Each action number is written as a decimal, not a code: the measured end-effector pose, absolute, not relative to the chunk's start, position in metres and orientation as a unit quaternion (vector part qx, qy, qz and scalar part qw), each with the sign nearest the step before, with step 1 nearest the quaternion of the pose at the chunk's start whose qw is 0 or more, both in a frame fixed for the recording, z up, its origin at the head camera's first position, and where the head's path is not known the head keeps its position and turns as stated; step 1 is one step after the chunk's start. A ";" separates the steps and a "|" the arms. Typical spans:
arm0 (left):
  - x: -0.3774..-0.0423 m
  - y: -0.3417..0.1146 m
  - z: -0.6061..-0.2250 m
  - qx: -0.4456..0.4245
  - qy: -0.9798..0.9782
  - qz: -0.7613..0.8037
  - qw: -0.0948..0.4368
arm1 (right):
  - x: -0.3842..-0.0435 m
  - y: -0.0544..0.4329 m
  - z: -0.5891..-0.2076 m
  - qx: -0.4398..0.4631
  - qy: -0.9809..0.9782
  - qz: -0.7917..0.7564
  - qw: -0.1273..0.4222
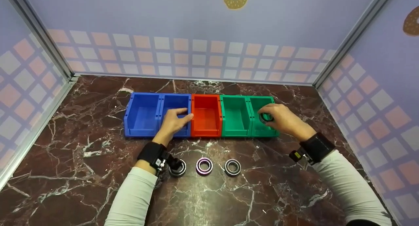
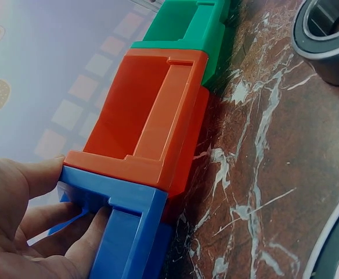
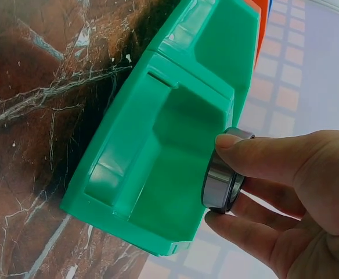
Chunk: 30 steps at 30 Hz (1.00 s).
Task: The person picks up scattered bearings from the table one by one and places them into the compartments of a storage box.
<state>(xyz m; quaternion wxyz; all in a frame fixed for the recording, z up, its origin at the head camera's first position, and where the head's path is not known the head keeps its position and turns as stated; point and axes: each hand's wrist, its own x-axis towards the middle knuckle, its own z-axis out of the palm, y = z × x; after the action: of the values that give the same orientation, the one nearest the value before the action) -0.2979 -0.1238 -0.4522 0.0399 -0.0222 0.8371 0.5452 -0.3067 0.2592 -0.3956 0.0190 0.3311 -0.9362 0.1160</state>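
My right hand (image 1: 284,119) pinches a ball bearing (image 3: 222,177) between thumb and fingers, holding it over the rightmost green bin (image 3: 108,177). The bearing is a steel ring, tilted on edge in the right wrist view. My left hand (image 1: 173,122) grips the side wall of the second blue bin (image 2: 132,200). Its thumb lies on the rim beside the red bin (image 1: 206,134), and its fingers reach down inside the blue bin. Three more bearings lie on the table: one partly hidden under the left wrist camera, a purple-edged bearing (image 1: 204,166) and a dark-ringed bearing (image 1: 232,167).
The bins stand side by side in a row, with another blue bin (image 1: 142,132) at the left end and another green bin (image 1: 235,133) beside the red one. Patterned panels (image 1: 203,23) enclose the brown marbled table (image 1: 209,199) at the back and sides.
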 end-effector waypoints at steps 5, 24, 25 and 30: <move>-0.298 -0.124 -0.453 -0.019 0.842 0.537 0.038 | -0.309 0.259 -0.399 0.333 -0.935 0.119 0.024; -0.296 -0.124 -0.451 -0.021 0.841 0.539 0.040 | -0.319 0.259 -0.409 0.330 -0.936 0.120 0.021; -0.296 -0.124 -0.451 -0.023 0.841 0.540 0.040 | -0.320 0.259 -0.409 0.330 -0.936 0.120 0.020; -0.296 -0.124 -0.451 -0.024 0.839 0.542 0.040 | -0.324 0.259 -0.411 0.330 -0.936 0.119 0.019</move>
<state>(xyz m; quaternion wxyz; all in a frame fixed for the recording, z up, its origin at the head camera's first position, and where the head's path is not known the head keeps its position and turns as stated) -0.2964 -0.1238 -0.4513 0.0400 -0.0242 0.8389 0.5423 -0.3236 0.2589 -0.4113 0.0192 0.3301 -0.9362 0.1193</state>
